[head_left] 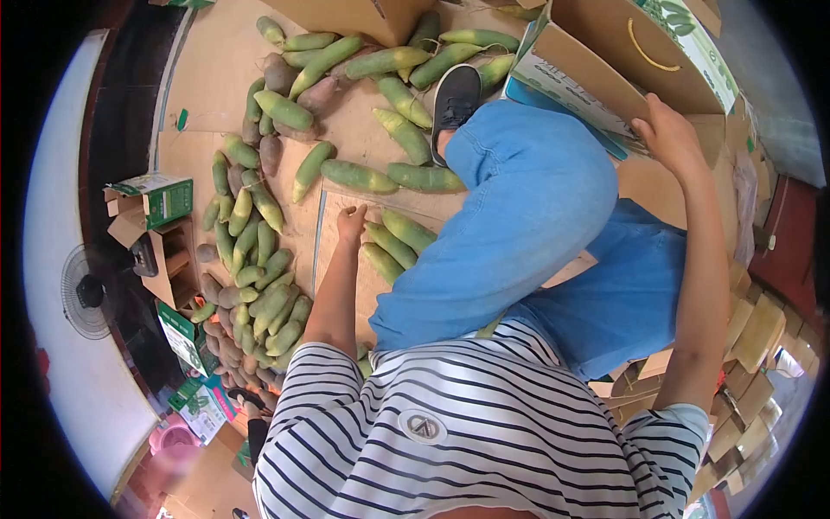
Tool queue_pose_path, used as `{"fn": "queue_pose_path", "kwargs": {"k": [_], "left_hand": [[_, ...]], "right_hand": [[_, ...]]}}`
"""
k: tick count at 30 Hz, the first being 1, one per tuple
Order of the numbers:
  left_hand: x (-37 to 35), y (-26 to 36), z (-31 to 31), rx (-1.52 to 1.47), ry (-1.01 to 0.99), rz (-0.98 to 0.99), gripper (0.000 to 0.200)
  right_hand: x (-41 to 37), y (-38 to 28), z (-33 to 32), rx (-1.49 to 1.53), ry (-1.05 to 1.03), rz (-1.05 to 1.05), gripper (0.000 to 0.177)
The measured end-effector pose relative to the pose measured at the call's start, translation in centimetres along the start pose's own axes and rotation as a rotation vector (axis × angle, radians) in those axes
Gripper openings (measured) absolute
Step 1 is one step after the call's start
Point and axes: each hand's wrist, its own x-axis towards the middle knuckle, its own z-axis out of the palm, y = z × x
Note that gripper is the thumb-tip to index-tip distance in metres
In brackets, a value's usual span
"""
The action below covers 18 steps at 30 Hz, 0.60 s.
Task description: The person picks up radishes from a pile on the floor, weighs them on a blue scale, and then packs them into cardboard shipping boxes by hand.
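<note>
My left hand (350,227) is over the tan board, beside a few green radishes (399,242). Its fingers look loosely bent and slightly apart, with nothing visible in them. On the right, my right hand (671,137) grips the near edge of an open cardboard gift box (575,82) that has a yellow rope handle (648,48). The box lies tilted next to my raised knee. Some of its fingers are hidden by the box wall. More green radishes (359,176) lie in front of my left hand, near my shoe (456,95).
A long pile of radishes (277,307), some brownish-purple, runs down the left. Green-and-white boxes (169,199) and a fan (89,291) stand beyond it. Another person's hand (251,400) shows at lower left. Stacked cardboard (748,381) is at right. A carton (346,17) stands ahead.
</note>
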Motion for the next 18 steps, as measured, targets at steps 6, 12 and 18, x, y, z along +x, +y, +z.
{"fn": "queue_pose_path", "kwargs": {"k": [6, 12, 18], "left_hand": [[4.2, 1.3, 2.4, -0.510, -0.100, -0.111, 0.047], [6.0, 3.7, 5.7, -0.415, 0.041, -0.333, 0.048], [4.4, 4.9, 5.5, -0.531, 0.064, -0.261, 0.050]], "right_hand": [[0.3, -0.5, -0.2, -0.017, -0.021, 0.013, 0.030], [0.5, -0.2, 0.5, -0.012, 0.025, -0.037, 0.031], [0.5, -0.1, 0.4, -0.039, -0.001, -0.010, 0.036]]}}
